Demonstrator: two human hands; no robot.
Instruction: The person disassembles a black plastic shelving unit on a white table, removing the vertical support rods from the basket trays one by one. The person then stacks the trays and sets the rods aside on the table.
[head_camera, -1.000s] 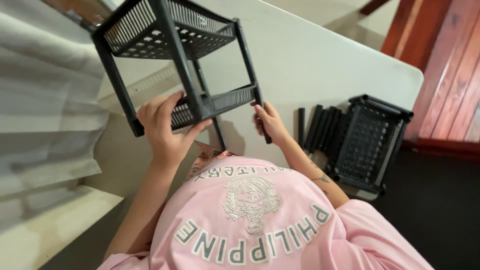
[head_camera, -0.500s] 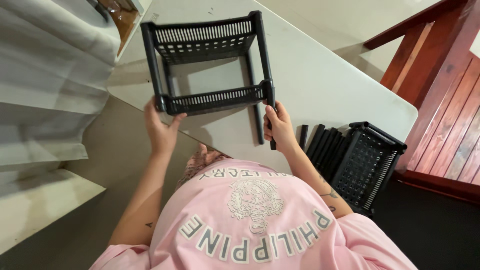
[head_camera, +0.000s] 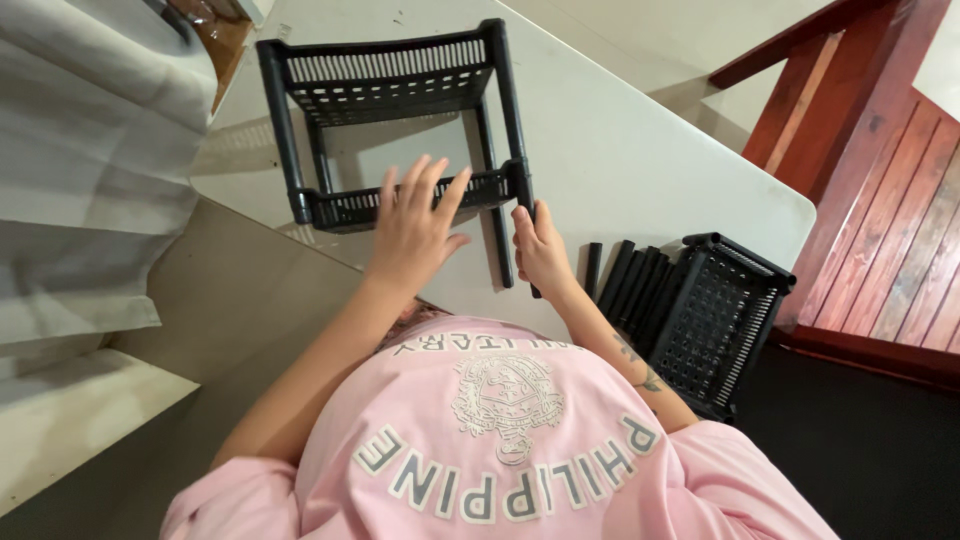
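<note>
Now we rest our left hand (head_camera: 415, 225), fingers spread flat, on the near tray of the black slotted plastic 2-tier rack (head_camera: 400, 120) lying on the white table (head_camera: 640, 160); our right hand (head_camera: 542, 252) grips its corner post.

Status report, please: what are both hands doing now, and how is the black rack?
Left hand open, fingers spread on black rack. Right hand gripping corner post. Rack on white table. Spare posts, stacked trays lie right, apart.
</note>
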